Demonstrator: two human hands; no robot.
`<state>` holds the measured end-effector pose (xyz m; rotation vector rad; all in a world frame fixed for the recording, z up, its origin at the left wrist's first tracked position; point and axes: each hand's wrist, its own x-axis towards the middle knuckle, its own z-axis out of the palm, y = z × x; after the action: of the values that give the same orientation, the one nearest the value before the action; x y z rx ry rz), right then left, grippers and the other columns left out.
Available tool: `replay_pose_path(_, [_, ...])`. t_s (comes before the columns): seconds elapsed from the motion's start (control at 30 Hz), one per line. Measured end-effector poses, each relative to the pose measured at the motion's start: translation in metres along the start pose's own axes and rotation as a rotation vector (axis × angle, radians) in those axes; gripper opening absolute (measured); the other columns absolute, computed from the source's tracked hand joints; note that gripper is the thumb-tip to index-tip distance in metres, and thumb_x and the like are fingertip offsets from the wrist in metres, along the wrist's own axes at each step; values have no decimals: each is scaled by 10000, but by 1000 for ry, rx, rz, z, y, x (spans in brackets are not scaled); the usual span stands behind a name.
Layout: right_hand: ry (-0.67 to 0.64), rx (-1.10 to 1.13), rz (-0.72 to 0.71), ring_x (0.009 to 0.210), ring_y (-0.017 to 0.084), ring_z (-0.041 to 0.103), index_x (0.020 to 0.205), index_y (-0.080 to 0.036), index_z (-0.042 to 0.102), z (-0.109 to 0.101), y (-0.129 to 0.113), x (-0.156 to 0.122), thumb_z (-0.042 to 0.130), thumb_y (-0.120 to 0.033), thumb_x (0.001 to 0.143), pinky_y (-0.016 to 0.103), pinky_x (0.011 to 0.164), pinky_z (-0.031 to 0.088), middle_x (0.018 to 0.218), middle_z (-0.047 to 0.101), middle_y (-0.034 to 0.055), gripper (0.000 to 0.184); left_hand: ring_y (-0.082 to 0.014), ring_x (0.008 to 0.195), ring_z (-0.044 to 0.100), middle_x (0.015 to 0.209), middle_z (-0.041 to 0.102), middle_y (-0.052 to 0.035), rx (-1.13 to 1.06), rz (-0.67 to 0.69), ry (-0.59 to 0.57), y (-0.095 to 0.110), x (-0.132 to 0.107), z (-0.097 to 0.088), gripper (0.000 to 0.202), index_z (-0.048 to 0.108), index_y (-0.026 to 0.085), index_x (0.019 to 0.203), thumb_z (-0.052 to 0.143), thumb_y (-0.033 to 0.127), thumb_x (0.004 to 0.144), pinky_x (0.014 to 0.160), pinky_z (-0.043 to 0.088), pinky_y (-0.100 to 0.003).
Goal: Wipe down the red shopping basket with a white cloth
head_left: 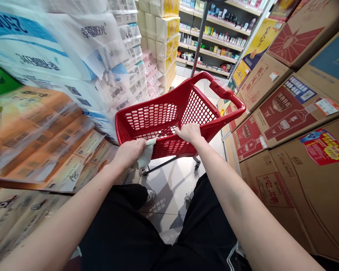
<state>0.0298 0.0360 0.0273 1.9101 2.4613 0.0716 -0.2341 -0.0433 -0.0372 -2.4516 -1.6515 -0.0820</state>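
Note:
A red plastic shopping basket on wheels stands in a narrow aisle in front of me. My left hand is closed on a white cloth and presses it against the basket's near rim. My right hand grips the near rim a little further right, fingers curled over the edge. The basket looks empty inside. Its red handle rises at the far right corner.
Stacked packs of tissue and paper wall the aisle on the left. Brown cardboard cartons are piled on the right. Shelves of small goods stand at the far end. A grey pole rises behind the basket. The floor is light tile.

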Motion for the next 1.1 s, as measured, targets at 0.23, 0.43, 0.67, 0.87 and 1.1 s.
replay_pose_path(0.23, [40, 12, 0, 928, 246, 683, 938, -148, 772, 2, -2, 0, 291, -419, 958, 325, 791, 439, 963, 744, 147, 553, -253, 899, 628, 966, 649, -142, 8, 32, 26, 17, 13, -5, 249, 545, 140, 995, 337, 276, 979, 715, 453, -333])
replay_pose_path(0.43, [68, 12, 1, 924, 237, 686, 937, -153, 771, 5, -3, -1, 298, -388, 955, 320, 786, 445, 961, 747, 135, 529, -242, 806, 650, 914, 649, -121, -25, 53, -10, 55, 52, -12, 302, 540, 145, 973, 315, 345, 991, 564, 429, -296])
replay_pose_path(0.67, [73, 6, -24, 923, 251, 688, 954, -150, 771, 4, 4, -4, 275, -471, 962, 313, 774, 447, 946, 747, 140, 590, -222, 789, 651, 922, 653, -96, -7, 74, -21, 67, 59, -19, 203, 523, 165, 987, 328, 217, 967, 538, 416, -290])
replay_pose_path(0.87, [2, -18, -23, 981, 255, 675, 1014, -163, 760, -4, 6, -7, 237, -500, 968, 320, 798, 443, 1017, 737, 143, 624, -213, 826, 641, 936, 645, -104, 26, 81, -20, 49, 41, -16, 194, 532, 156, 1012, 355, 158, 934, 636, 464, -305])
replay_pose_path(1.1, [10, -35, -33, 960, 256, 676, 964, -160, 768, -3, 5, -9, 239, -524, 960, 323, 793, 435, 984, 739, 149, 643, -222, 816, 637, 936, 647, -120, 30, 111, -49, 36, 21, -25, 212, 551, 141, 995, 351, 139, 925, 683, 461, -342])
